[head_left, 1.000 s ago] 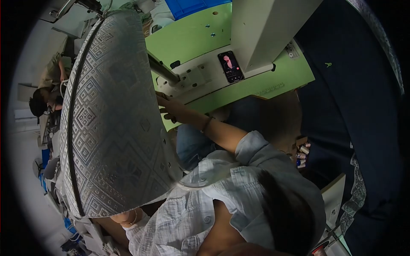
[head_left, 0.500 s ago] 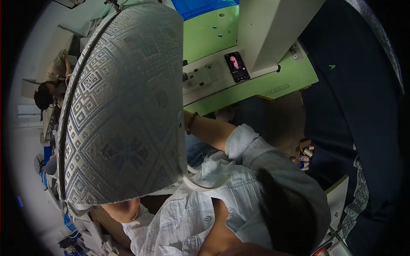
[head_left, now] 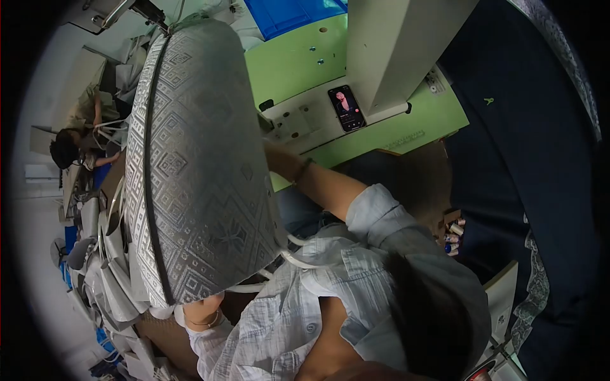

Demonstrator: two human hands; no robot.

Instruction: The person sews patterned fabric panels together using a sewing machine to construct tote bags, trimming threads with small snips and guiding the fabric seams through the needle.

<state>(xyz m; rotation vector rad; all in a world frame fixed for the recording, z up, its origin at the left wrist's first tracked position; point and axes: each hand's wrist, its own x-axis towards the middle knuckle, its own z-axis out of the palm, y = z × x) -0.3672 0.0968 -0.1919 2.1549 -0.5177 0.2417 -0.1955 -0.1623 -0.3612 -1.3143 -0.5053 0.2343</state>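
Observation:
A large grey-white bag (head_left: 210,146) of woven diamond-patterned fabric stands curved in front of me, with a dark line of trim down its left side. Pale straps (head_left: 298,259) hang from its lower right. Its top edge lies under the sewing machine head (head_left: 149,16). My left hand (head_left: 202,307) is at the bag's bottom edge, its fingers hidden by the fabric. Beside the bag's right side is my right hand (head_left: 278,159), blurred and partly covered, so its fingers cannot be made out.
A phone (head_left: 347,108) lies on the machine base by a thick upright column (head_left: 397,57). The green tabletop (head_left: 438,117) extends right. A blue bin (head_left: 295,16) is behind. At left are piled bag pieces (head_left: 111,279) and a person (head_left: 86,124). Dark cloth (head_left: 521,165) hangs right.
The bag has swung, its lower left edge moving right, and more of the machine head shows. My right arm has shifted slightly right. The pile at left is now more visible.

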